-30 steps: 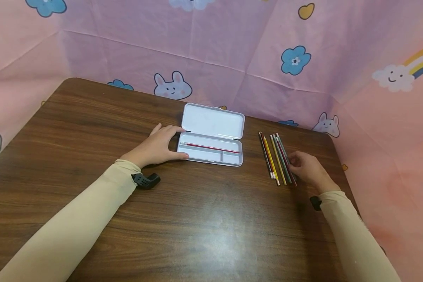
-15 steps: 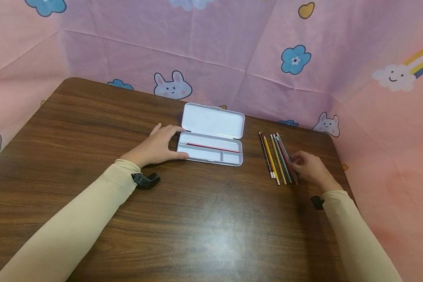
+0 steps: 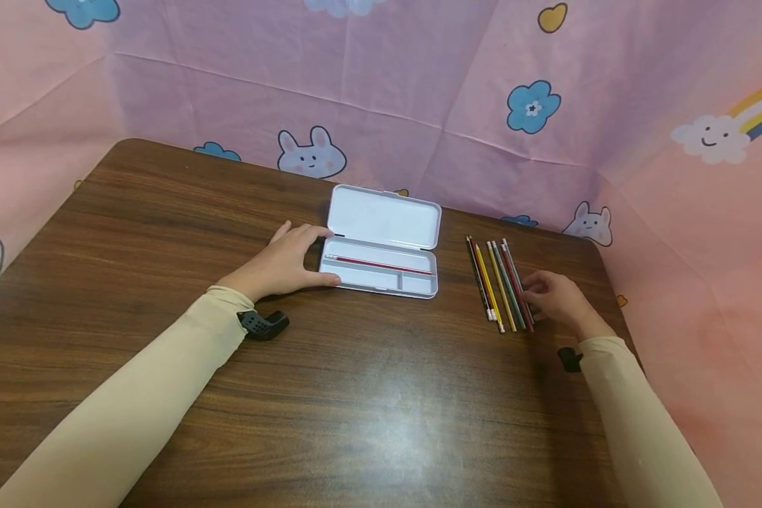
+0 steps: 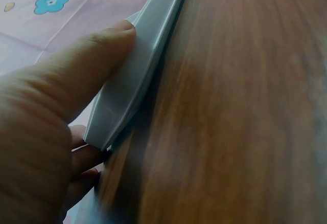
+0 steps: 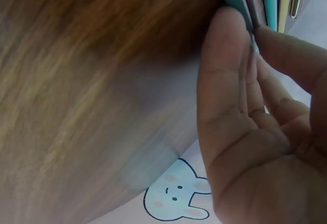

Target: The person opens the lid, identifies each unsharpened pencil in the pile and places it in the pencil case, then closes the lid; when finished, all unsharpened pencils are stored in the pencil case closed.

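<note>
In the head view, an open white pencil case has its lid tipped back. A red pencil lies lengthwise inside. My left hand grips the case's left end, thumb on the front wall and fingers at the back corner; the left wrist view shows the thumb pressed on the case wall. To the right, my right hand is at the right side of a row of several pencils. Up close, its thumb and finger pinch a green pencil beside a maroon one.
The brown wooden table carries the case and pencils. A pink and purple printed cloth hangs behind the table and along its right side. A dark band sits on the left wrist.
The right hand has shifted slightly, and the rightmost pencils have turned a little, their far ends moving right. The left hand and pencil case have stayed put.
</note>
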Available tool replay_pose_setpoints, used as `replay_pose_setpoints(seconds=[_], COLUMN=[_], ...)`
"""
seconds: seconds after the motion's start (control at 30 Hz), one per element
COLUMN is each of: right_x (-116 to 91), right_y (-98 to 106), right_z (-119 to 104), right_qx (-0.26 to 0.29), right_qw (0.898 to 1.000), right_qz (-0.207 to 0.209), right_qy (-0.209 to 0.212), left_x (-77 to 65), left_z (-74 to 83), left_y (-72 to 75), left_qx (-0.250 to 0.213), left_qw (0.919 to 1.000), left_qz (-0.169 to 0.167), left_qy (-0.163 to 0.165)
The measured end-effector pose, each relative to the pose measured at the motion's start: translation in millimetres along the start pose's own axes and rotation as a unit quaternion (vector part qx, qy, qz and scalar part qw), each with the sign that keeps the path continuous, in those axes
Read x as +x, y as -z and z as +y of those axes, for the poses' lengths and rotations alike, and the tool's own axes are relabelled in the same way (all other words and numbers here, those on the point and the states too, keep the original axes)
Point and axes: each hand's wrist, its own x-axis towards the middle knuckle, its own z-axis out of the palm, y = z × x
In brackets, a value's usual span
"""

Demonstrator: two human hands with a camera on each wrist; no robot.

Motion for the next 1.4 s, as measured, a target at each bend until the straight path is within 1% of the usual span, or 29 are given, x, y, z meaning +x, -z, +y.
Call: replay_pose_setpoints(seconds=[0.17, 0.3, 0.43, 0.5, 0.73, 0.9, 1.0, 1.1, 1.2, 1.27, 1.4], right_x=[0, -1, -1, -2, -3, -5, -6, -7, -8, -10, -12], right_y=[4, 3, -2, -3, -4, -4, -4, -4, -3, -4, -9], right_z=[-1, -2, -4, -5, -6, -3, -3, -5, -12, -19, -35], right_qx=[0.005, 0.0, -0.013, -0.028, -0.107, -0.123, -0.127, -0.131, -0.139, -0.15, -0.162], right_qw=[1.0, 1.0, 1.0, 1.0, 0.993, 0.99, 0.988, 0.983, 0.976, 0.968, 0.956], right_qz=[-0.017, -0.019, 0.0, 0.011, 0.042, 0.067, 0.081, 0.099, 0.123, 0.146, 0.178], right_qy=[-0.019, -0.024, -0.009, -0.004, 0.009, 0.022, 0.042, 0.077, 0.117, 0.14, 0.169], left_x=[0.5, 0.7, 0.9, 0.8, 0.9, 1.0, 1.1, 1.1, 0.5, 0.1, 0.0], left_z=[0.2, 1.1, 2.1, 2.3, 2.0, 1.7, 1.4, 1.2, 1.5, 1.7, 1.4], left_y=[0.1, 0.5, 0.9, 1.0, -0.3, -1.3, -1.6, -1.5, -1.0, -0.8, -0.9], left_qx=[0.002, 0.003, 0.003, 0.003, 0.003, 0.005, 0.005, 0.004, 0.002, 0.003, 0.003], left_qw=[1.0, 1.0, 1.0, 1.0, 1.0, 1.0, 1.0, 1.0, 1.0, 1.0, 1.0], left_qz=[0.0, -0.001, -0.001, -0.001, 0.0, 0.0, 0.001, 0.002, 0.002, 0.002, 0.004], left_qy=[0.0, 0.0, 0.0, 0.0, 0.0, -0.001, -0.003, -0.006, -0.005, -0.003, -0.004])
